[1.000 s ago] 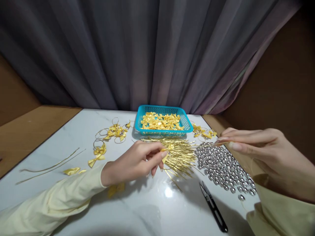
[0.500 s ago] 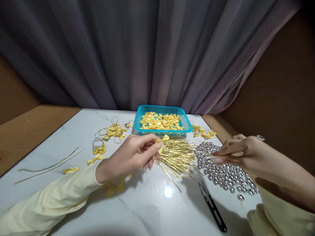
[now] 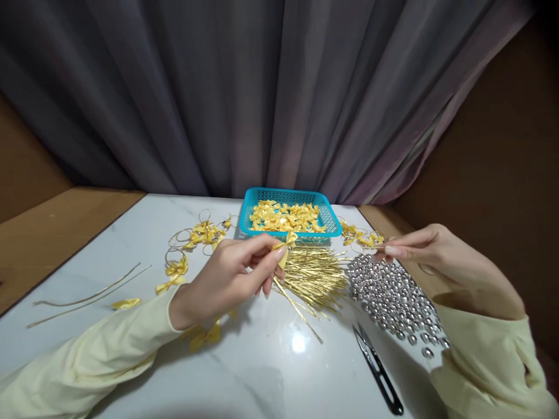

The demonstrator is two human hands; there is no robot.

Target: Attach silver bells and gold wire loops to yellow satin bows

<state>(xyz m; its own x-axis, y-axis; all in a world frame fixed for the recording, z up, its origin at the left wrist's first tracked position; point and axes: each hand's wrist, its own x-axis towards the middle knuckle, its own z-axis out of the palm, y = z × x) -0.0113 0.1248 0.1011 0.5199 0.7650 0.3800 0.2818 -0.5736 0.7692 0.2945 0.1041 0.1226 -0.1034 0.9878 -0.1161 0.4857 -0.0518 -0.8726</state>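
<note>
Between the thumb and fingers of my left hand (image 3: 244, 265) is a yellow ribbon bow (image 3: 289, 240), held above the table. My right hand (image 3: 419, 247) is pinched on a thin gold cord (image 3: 369, 248), over the far part of the silver beads. Whether the cord runs all the way to the bow is too fine to make out. Below and between both hands lies a bundle of gold cords (image 3: 314, 276). The heap of silver beads (image 3: 393, 297) spreads beneath my right hand.
A blue basket (image 3: 247, 212) of yellow bows stands at the back. Black thread snips (image 3: 379, 372) lie front right. Bows with cord loops (image 3: 205, 233) are at left, more finished-looking bows (image 3: 360, 235) at right. Two loose cords (image 3: 87, 297) lie far left.
My right hand has moved up and away from the beads, turning at the wrist, with the cord still pinched. My left hand has barely shifted with the bow.
</note>
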